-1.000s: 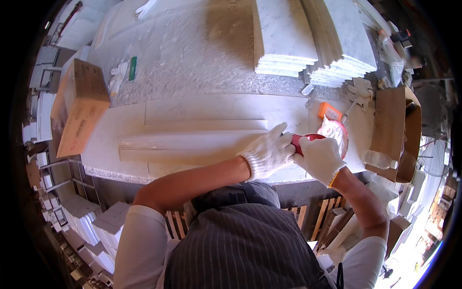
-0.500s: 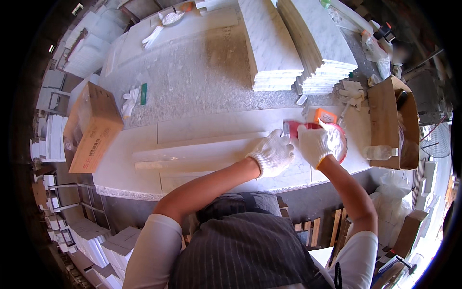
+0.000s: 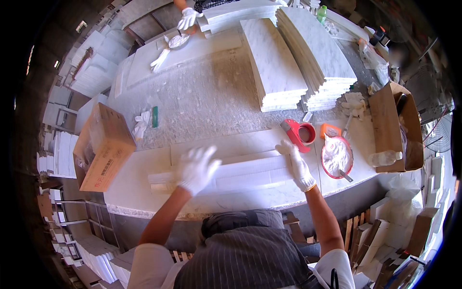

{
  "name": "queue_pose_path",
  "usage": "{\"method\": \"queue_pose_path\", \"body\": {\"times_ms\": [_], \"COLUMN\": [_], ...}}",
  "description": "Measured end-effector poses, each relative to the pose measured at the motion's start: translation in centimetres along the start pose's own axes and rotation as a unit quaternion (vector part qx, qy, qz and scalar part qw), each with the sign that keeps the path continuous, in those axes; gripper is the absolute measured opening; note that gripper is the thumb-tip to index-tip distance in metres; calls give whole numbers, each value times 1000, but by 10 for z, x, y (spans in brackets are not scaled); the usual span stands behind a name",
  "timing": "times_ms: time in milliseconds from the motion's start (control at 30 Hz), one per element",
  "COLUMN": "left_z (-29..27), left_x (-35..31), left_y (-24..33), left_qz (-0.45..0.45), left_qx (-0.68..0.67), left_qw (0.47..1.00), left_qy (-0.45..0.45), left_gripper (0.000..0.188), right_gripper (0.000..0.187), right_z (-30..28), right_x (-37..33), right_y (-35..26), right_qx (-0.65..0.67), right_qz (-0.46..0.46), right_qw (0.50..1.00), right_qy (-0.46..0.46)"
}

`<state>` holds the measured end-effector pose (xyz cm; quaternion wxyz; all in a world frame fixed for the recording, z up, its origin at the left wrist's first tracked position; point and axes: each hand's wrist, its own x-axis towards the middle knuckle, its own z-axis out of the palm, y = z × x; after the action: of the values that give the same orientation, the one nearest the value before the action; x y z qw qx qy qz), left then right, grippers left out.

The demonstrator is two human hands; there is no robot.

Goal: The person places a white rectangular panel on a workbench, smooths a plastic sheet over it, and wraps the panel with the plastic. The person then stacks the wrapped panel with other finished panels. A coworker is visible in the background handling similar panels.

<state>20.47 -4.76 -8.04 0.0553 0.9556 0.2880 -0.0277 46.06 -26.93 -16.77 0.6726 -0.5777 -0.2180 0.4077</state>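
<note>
Both my hands wear white knitted gloves. My left hand (image 3: 198, 168), smeared by motion, is over the left part of a long white marble strip (image 3: 248, 169), fingers spread. At the strip's right end is my right hand (image 3: 299, 168), its fingers stretched out along that end; whether it presses on the strip I cannot tell. Just beyond the right hand lies a red tape dispenser (image 3: 294, 134). Right of it stands a red-rimmed bowl (image 3: 352, 161) of white paste (image 3: 336, 153), with a putty knife (image 3: 345, 176) leaning in it. An orange box (image 3: 330, 130) is behind the bowl.
Two stacks of marble slabs (image 3: 272, 62) (image 3: 317, 48) stand at the back. Cardboard boxes flank the work: one left (image 3: 115, 154), one right (image 3: 385, 125). A plastic bottle (image 3: 385, 158) lies by the right one. A co-worker's gloved hand (image 3: 189, 18) is near a far bowl (image 3: 179, 42).
My hands have parted, the left going left along the strip. The right has left the tape dispenser and bowl for the strip's end. A co-worker's hand has come into view.
</note>
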Motion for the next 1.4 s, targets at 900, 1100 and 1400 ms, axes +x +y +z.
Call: {"method": "queue_pose_path", "body": {"times_ms": [900,1100,1400], "left_z": [122,102,100], "left_x": [-93,-31,-35], "left_y": [-263,-239,-217], "left_qz": [-470,-526,-504], "left_qx": [-635,-642,-655], "left_qw": [398,257,338], "left_qy": [-466,-495,-450], "left_gripper": [51,47,50], "right_gripper": [46,45,43], "right_z": [-25,-17,13], "right_x": [44,70,119], "right_y": [1,1,-13], "right_qx": [-358,-351,-358], "right_qz": [175,214,168], "right_qw": [894,885,891], "right_qy": [-205,-219,-224]}}
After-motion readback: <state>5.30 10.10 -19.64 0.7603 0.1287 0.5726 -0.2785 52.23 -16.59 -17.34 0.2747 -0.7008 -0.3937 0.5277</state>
